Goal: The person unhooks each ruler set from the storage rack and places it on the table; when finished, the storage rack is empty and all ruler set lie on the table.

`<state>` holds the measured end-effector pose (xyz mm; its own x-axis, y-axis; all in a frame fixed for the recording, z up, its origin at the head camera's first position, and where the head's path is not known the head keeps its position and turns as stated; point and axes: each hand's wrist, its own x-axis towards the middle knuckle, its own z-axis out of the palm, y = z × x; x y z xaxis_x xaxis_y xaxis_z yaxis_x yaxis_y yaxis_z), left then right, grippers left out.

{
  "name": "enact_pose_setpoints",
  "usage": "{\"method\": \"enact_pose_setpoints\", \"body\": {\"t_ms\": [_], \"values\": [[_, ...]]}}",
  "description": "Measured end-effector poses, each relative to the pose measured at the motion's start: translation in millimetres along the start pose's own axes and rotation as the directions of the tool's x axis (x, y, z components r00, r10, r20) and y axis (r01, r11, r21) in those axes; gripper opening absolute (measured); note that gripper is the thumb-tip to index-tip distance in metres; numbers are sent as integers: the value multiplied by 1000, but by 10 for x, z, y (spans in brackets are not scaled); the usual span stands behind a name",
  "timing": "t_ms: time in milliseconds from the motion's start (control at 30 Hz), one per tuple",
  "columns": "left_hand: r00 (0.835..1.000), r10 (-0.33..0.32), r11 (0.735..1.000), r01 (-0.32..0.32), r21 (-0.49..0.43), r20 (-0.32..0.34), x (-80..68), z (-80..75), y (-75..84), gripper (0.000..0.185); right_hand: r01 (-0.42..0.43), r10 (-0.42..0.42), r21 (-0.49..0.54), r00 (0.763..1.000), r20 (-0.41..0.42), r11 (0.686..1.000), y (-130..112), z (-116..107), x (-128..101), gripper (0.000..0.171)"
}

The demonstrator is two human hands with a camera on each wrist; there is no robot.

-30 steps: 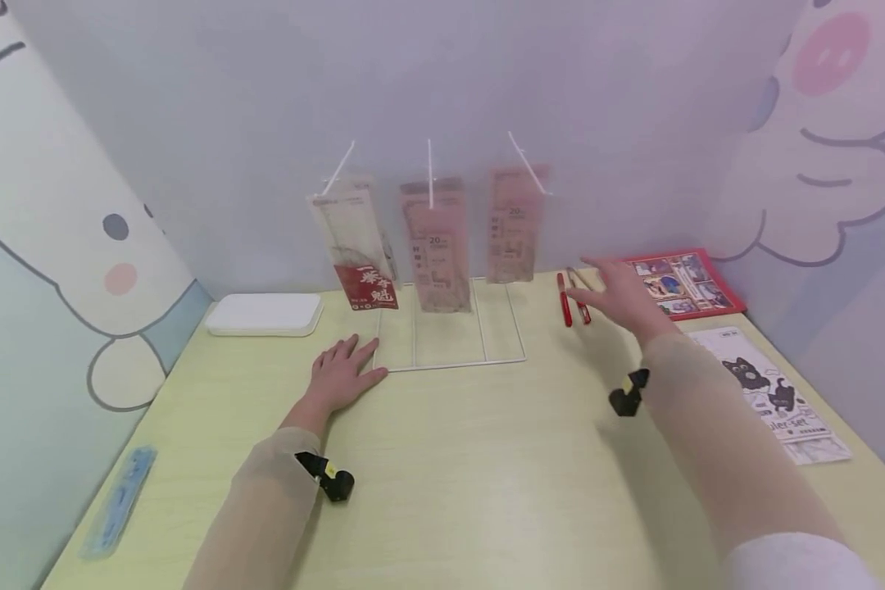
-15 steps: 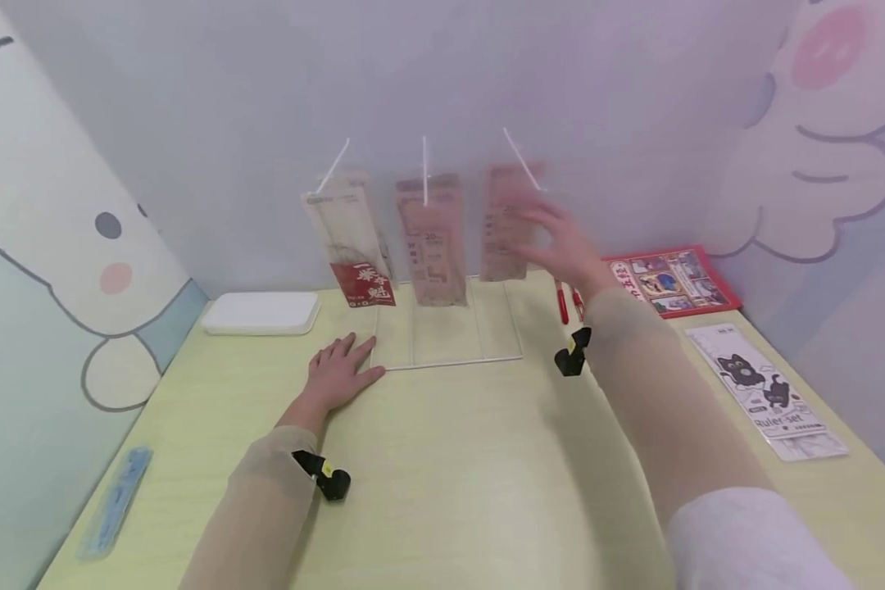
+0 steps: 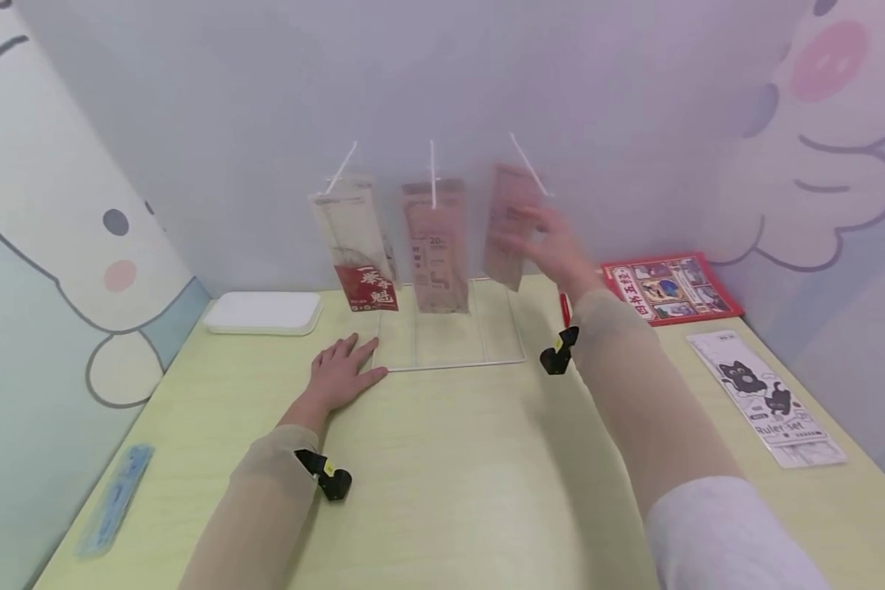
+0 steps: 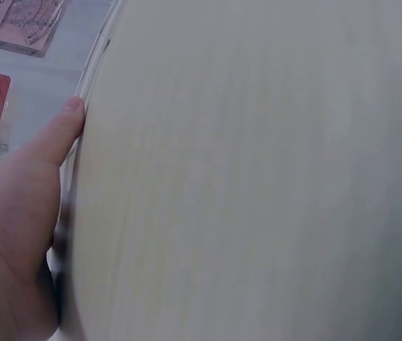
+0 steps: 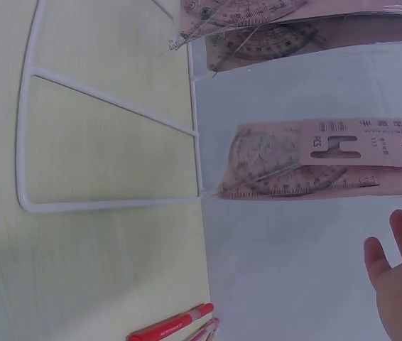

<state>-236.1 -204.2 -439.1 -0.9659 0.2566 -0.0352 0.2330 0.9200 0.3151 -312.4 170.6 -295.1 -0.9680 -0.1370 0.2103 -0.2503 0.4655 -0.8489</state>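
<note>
Right hand (image 3: 553, 246): raised, fingers spread and straight, gripping nothing; at the rightmost of three hanging packets (image 3: 512, 223), blurred in the head view, so contact cannot be told. In the right wrist view, fingertips (image 5: 400, 238) just below that packet (image 5: 329, 160), apart from it.
Left hand (image 3: 342, 373): flat on the table (image 3: 457, 475), fingers straight, beside the front left corner of the wire rack base (image 3: 450, 365); touching or not cannot be told.
Hanging packets: three, one per white peg; middle packet (image 3: 437, 246) pinkish, left packet (image 3: 354, 242) with red foot.
Red pens (image 3: 565, 307): two counted in the right wrist view, on the table right of the rack, partly hidden by the right forearm.
White box (image 3: 264, 313): one, far left.
Red booklet (image 3: 669, 287): one, far right.
Cat-printed ruler set (image 3: 767, 397): one, right edge.
Blue ruler (image 3: 114, 500): one, left edge.
</note>
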Motion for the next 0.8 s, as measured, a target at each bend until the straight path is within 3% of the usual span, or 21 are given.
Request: {"method": "enact_pose_setpoints", "body": {"t_ms": [167, 400, 633, 800], "values": [[1000, 11, 1000, -11, 4, -2, 39, 10, 19, 72, -71, 84, 146, 993, -82, 987, 72, -63, -69, 63], [1000, 1, 1000, -1, 15, 10, 54, 2, 1, 72, -99, 132, 176, 974, -185, 979, 45, -83, -105, 71], [1000, 9, 1000, -9, 12, 1, 63, 40, -22, 73, -154, 150, 8, 951, -269, 988, -4, -79, -179, 79], [1000, 10, 1000, -10, 11, -1, 62, 30, 6, 72, -127, 109, -53, 958, -266, 990, -20, -123, -278, 75]]}}
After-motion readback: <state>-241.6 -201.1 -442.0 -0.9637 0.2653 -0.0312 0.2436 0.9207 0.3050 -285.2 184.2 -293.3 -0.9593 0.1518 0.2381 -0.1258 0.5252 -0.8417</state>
